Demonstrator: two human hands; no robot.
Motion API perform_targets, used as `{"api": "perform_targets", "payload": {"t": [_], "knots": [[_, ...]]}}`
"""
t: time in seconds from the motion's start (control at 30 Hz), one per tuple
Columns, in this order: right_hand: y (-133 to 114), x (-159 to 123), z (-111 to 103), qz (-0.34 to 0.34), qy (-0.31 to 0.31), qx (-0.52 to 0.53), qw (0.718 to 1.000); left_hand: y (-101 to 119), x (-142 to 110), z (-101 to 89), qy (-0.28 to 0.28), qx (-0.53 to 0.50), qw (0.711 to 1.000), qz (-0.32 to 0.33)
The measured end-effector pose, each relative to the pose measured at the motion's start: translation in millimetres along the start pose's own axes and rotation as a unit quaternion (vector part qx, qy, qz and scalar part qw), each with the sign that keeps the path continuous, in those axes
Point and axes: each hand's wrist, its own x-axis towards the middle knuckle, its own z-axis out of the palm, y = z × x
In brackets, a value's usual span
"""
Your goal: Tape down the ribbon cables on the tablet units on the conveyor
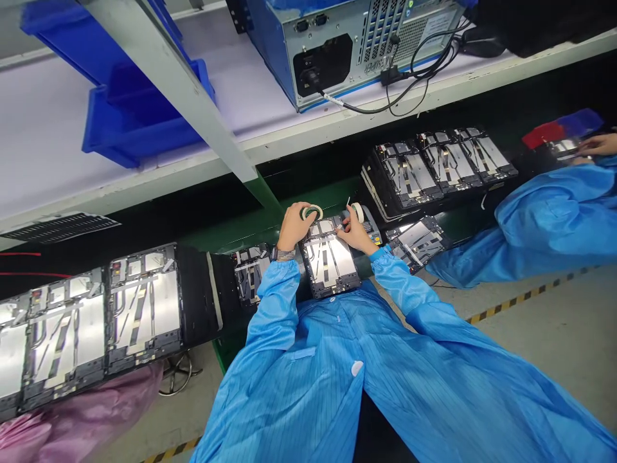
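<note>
An opened tablet-like device lies in front of me, its silvery inside showing with dark ribbon cables and a black frame. At its upper left corner, my left hand is closed on a roll of pale tape. My right hand is closed in a pinch over the upper right corner of the device. A thin pale tip sticks up above those fingers, and what they hold is too small to make out. Another tape roll stands just behind my right hand, beside a grey keypad device.
More opened devices lie to my left and on a black stack at the right. One tilted device lies near a co-worker's blue sleeve. Above is a shelf edge with blue bins and a computer case.
</note>
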Motion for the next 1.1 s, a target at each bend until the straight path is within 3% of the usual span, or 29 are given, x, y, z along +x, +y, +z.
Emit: {"api": "perform_targets", "payload": {"t": [0.13,0.27,0.4,0.57,0.87,1.0,1.1], "knots": [[-5.8,-15.9,2.8,-0.009,0.021,-0.025,0.999,-24.6,-35.2,-16.7,0.067,-0.062,0.995,-0.045],[-32.6,-31.1,13.0,-0.133,0.09,-0.076,0.984,-53.5,-76.7,-5.2,0.093,-0.135,0.979,-0.125],[-58.6,-26.3,40.3,-0.209,-0.02,-0.078,0.975,-66.5,-100.7,18.6,0.098,-0.205,0.958,-0.174],[-65.2,0.7,64.1,-0.221,-0.071,-0.071,0.97,-66.4,-101.7,41.0,0.108,-0.273,0.937,-0.192],[-65.0,24.5,58.4,-0.264,-0.115,-0.141,0.947,-70.4,-89.4,60.5,0.128,-0.314,0.916,-0.213],[-68.2,24.2,59.5,-0.297,-0.121,-0.132,0.938,-68.3,-86.3,62.8,0.144,-0.293,0.92,-0.216],[-68.5,24.5,60.8,-0.286,-0.149,-0.139,0.936,-64.9,-84.1,62.5,0.152,-0.27,0.925,-0.222]]}}
